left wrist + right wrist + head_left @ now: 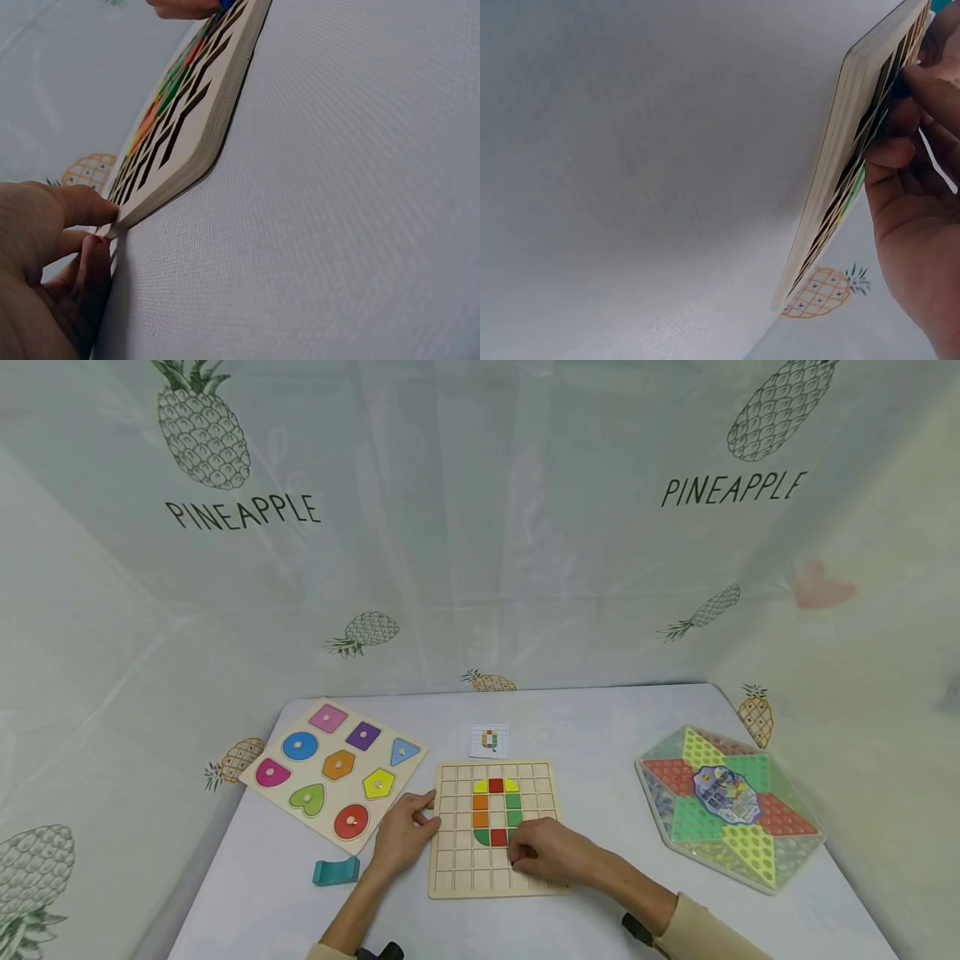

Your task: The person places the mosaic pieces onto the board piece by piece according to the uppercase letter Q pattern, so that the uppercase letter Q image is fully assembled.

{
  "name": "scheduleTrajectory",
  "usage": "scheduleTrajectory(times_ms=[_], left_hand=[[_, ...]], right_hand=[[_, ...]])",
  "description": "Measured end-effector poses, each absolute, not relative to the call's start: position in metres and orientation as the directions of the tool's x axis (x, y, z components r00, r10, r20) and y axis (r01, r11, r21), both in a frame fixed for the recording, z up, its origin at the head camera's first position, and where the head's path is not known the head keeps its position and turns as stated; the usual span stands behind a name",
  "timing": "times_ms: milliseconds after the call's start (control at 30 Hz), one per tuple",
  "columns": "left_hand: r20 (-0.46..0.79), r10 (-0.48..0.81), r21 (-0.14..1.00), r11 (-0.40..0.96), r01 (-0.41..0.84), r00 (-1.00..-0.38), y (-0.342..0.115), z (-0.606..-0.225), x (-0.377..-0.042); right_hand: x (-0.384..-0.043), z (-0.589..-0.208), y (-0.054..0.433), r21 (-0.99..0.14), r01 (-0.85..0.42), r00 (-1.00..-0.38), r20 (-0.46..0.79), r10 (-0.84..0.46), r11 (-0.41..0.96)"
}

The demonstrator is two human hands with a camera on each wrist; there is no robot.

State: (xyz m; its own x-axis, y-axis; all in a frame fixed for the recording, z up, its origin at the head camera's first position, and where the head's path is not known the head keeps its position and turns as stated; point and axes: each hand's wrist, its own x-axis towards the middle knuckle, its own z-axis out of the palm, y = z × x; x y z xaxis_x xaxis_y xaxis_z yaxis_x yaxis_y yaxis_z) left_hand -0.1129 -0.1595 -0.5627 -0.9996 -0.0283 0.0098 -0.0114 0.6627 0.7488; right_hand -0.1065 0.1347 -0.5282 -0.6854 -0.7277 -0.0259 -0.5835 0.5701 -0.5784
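Observation:
A wooden grid board (457, 881) lies on the table, with yellow, red, orange and green pieces (480, 819) set in a ring of its cells. My left hand (405, 837) holds the board's left edge between fingertips and thumb. Over the board's lower right part, my right hand (551, 852) pinches a small dark blue piece (901, 87), mostly hidden by the fingers. In the left wrist view a bit of blue shows at the right hand's fingertips. Behind the board lies a small card (501, 752) printed with a similar coloured ring with a tail.
At left lies a shape puzzle board (337, 802) with several coloured knobbed shapes. A teal curved block (336, 872) is near the left forearm. At right sits a hexagonal box (675, 814) with coloured triangles. Pineapple-print cloth (480, 543) hangs behind the white table (600, 760).

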Motion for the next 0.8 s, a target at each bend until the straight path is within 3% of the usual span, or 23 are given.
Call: scheduleTrajectory(times_ms=[167,300,800], left_hand=[[0.010,-0.031,0.749,0.663,-0.013,-0.999,-0.1592,-0.5627,-0.1135],[0.012,-0.032,0.746,0.665,-0.012,-0.999,-0.1590,-0.5623,-0.1135],[0.018,-0.025,0.753,0.658,-0.002,-1.000,-0.1593,-0.5621,-0.1133]], right_hand=[[-0.1053,-0.5300,0.1323,-0.495,-0.621,-0.716,0.044,-0.697,0.608],[-0.1029,-0.5291,0.1285,-0.456,-0.610,-0.736,0.024,-0.676,0.648],[-0.1082,-0.5245,0.1355,-0.603,-0.553,-0.692,-0.050,-0.720,0.574]])
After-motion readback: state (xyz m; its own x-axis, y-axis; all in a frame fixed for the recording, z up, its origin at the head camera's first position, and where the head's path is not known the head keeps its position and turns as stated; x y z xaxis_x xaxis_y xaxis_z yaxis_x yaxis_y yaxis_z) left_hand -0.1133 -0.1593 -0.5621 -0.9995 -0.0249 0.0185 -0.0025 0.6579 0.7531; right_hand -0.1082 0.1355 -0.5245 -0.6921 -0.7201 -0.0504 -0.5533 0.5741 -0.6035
